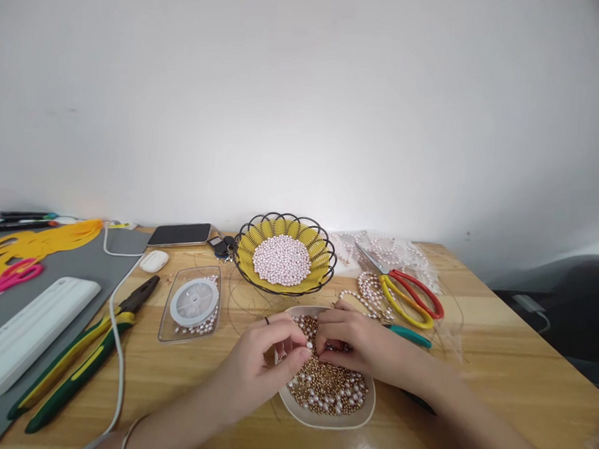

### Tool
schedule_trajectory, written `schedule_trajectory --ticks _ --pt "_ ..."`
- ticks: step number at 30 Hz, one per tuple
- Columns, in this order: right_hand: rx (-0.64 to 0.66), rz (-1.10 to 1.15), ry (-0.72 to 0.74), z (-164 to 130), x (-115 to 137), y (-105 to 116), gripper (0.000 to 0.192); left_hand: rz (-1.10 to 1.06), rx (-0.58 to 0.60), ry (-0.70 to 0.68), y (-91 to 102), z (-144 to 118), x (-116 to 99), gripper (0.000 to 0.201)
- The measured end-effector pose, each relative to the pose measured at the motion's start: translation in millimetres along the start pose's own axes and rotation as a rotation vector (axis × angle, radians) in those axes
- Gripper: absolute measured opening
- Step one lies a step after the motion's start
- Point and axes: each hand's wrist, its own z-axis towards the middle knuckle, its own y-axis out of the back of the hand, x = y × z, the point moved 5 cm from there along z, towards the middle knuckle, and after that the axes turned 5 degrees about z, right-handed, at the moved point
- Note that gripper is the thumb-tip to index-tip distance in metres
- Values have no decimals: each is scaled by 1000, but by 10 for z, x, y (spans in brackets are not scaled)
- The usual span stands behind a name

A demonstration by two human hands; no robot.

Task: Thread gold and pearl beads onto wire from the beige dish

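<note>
My left hand [274, 356] is over the left side of a pale bowl [323, 421], thumb and forefinger pinched on a pearl bead [309, 345]. Beside it, over the bowl's back right, my right hand [349, 336] is closed in a pinch. Whatever sits between its fingertips is too small to make out. Small gold beads [330, 378] and strings of larger pearl beads [339, 401] fill the bowl below both hands. Part of the bowl's back rim is hidden by my right hand.
Behind the bowl stands a yellow basket [243, 255] of pink beads. Scissors with red and yellow handles [410, 299] lie to the right, by bead strands [370, 294]. Leftward are a clear box [164, 324] with a spool [193, 302], pliers [85, 354], a cable [118, 349] and a phone [180, 234].
</note>
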Motion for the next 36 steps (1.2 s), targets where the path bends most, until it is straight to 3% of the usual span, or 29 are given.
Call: schedule_trajectory --ticks 5,8,11,13,21,36 --pt "-148 334 -101 -3 -33 130 11 7 8 -1 0 -12 19 17" --pt "-327 769 -176 -10 -90 163 16 2 11 0 -8 -13 18 18" --pt "-446 1206 -256 2 -158 63 25 -1 9 -5 -16 -9 5 18" --pt "-446 1331 -288 28 -162 -28 29 4 16 3 -22 -10 5 18" --pt "-381 1494 -335 58 -119 -226 28 8 41 35 -32 -10 24 18" --pt "-356 1559 -309 58 -74 -253 24 23 46 25 -47 -29 25 17"
